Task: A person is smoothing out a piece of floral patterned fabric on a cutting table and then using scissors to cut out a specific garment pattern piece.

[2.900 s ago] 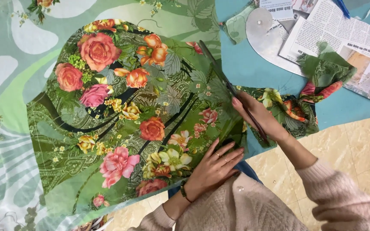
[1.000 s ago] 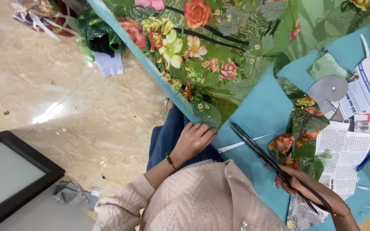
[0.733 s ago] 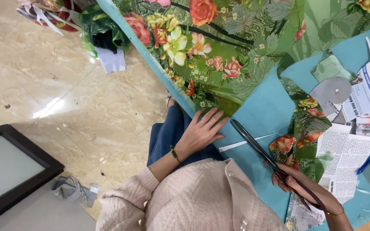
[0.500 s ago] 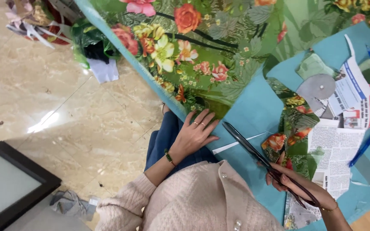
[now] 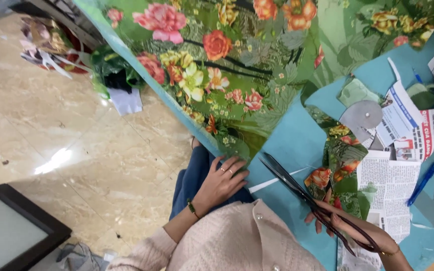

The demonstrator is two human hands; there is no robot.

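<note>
Gripping a pair of long dark scissors (image 5: 305,196), the right hand (image 5: 350,228) sits low at the right of the view, fingers threaded through the handles and closed around them. The blades are nearly together and point up and left across the teal counter (image 5: 287,145), tips just short of the floral fabric (image 5: 237,75).

And the left hand (image 5: 222,180) — fingers spread, palm down, holding nothing — rests at the near edge of that fabric, right where the cloth hangs over the counter's rim. Rings show on two fingers, a dark bracelet (image 5: 193,208) at the wrist. Beneath it, blue trousers (image 5: 189,180); below, a pink knitted sweater (image 5: 237,241) fills the foot of the view.

The green fabric itself spreads wide across the top, covered in pink, orange and yellow flowers. A smaller scrap of the same print (image 5: 335,160) lies on the counter just right of the scissor blades, close by the right hand.

Further right: newspaper sheets (image 5: 390,185), a grey round disc (image 5: 361,115) and a blue pen (image 5: 422,183) lying on the counter beside the paper.

Off to the left, a shiny marble floor (image 5: 66,140), a dark-framed panel (image 5: 11,231) in the corner, and a heap of fabric offcuts (image 5: 76,60) up by the counter's far edge.
</note>
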